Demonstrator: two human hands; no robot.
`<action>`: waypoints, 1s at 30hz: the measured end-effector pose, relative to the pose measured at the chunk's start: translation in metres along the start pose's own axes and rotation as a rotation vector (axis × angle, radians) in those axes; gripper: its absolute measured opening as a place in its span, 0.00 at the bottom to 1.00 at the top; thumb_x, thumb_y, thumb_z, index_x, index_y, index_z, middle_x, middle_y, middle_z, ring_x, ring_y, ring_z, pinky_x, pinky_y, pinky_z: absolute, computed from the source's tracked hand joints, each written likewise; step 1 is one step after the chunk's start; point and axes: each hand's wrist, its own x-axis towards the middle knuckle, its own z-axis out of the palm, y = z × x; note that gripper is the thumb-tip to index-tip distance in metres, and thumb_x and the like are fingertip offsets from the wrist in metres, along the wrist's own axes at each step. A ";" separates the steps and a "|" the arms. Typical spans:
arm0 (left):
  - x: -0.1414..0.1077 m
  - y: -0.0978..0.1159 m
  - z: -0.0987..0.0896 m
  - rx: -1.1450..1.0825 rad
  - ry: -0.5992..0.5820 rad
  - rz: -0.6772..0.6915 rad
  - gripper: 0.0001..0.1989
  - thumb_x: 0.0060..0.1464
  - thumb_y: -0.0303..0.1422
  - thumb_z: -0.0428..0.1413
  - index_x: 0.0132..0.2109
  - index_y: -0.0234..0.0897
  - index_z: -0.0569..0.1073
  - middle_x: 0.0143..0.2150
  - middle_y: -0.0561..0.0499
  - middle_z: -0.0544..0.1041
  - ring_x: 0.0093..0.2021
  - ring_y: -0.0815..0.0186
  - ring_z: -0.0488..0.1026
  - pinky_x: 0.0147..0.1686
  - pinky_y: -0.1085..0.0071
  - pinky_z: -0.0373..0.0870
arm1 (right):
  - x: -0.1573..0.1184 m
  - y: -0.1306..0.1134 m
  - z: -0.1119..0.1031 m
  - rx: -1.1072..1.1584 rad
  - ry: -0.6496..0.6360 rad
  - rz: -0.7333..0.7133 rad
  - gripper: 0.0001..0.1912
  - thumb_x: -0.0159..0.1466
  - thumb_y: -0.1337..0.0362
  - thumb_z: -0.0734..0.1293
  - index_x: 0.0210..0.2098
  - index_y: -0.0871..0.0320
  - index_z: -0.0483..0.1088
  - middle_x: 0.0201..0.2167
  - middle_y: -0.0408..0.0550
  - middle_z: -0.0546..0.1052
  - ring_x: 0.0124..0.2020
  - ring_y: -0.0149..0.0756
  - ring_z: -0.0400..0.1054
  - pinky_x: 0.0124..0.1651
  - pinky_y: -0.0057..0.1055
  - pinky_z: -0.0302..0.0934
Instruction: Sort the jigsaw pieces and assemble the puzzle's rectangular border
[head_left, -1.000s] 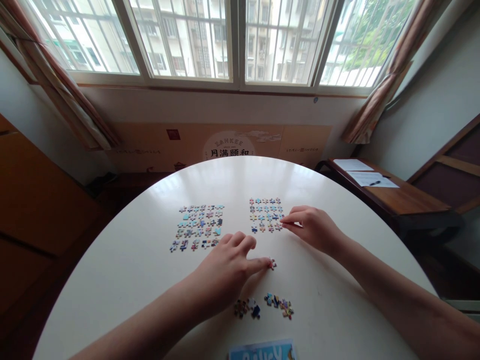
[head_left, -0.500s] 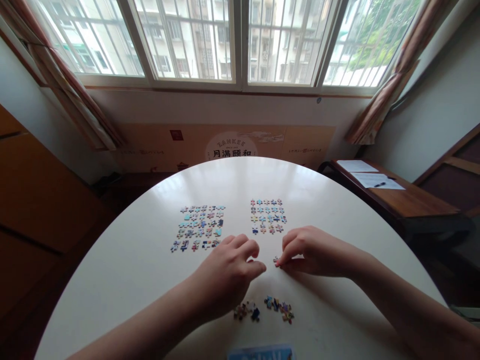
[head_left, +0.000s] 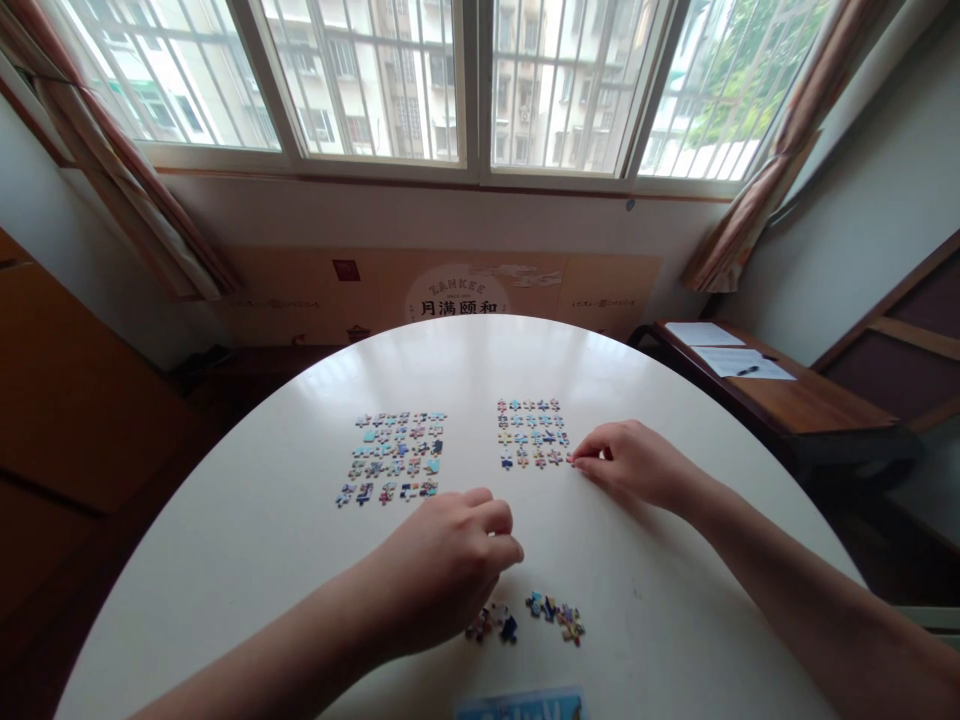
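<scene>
My right hand [head_left: 636, 464] pinches a puzzle piece [head_left: 571, 460], seemingly to align its row [head_left: 539, 459]; what my left hand [head_left: 459, 550] holds, I can't tell.

On the table [head_left: 247, 540], the L block of pcs. [head_left: 395, 468] sits well apart from the R block [head_left: 535, 437]. L hand [head_left: 465, 545] is before the L block; R hand [head_left: 634, 460] has an end pc. [head_left: 571, 460] at R block's near-R corner. L clump [head_left: 507, 627] and R clump [head_left: 553, 608] lie nearer, w/ a packet [head_left: 517, 703], poss. a box, below. Side desk [head_left: 840, 400] w/ papers [head_left: 742, 362] is R; window [head_left: 420, 80] behind.
</scene>
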 end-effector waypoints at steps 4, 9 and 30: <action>0.000 0.001 -0.001 -0.001 0.015 0.002 0.15 0.58 0.20 0.49 0.41 0.38 0.78 0.34 0.47 0.75 0.33 0.64 0.69 0.31 0.68 0.70 | -0.001 0.002 -0.007 -0.019 0.049 0.039 0.07 0.63 0.59 0.70 0.34 0.50 0.82 0.32 0.44 0.82 0.30 0.36 0.73 0.33 0.32 0.64; -0.001 0.000 0.000 0.002 0.009 0.005 0.14 0.58 0.21 0.49 0.41 0.39 0.78 0.34 0.47 0.75 0.33 0.64 0.69 0.31 0.68 0.70 | -0.001 0.001 -0.004 -0.007 0.023 -0.030 0.07 0.64 0.58 0.70 0.36 0.48 0.82 0.34 0.44 0.81 0.30 0.35 0.73 0.32 0.31 0.64; -0.009 -0.007 -0.027 -0.036 -0.116 -0.133 0.12 0.52 0.22 0.54 0.35 0.41 0.79 0.30 0.52 0.76 0.29 0.66 0.72 0.27 0.69 0.63 | 0.000 0.003 0.005 -0.036 0.063 -0.078 0.08 0.64 0.65 0.70 0.34 0.46 0.82 0.37 0.39 0.82 0.35 0.33 0.75 0.36 0.30 0.64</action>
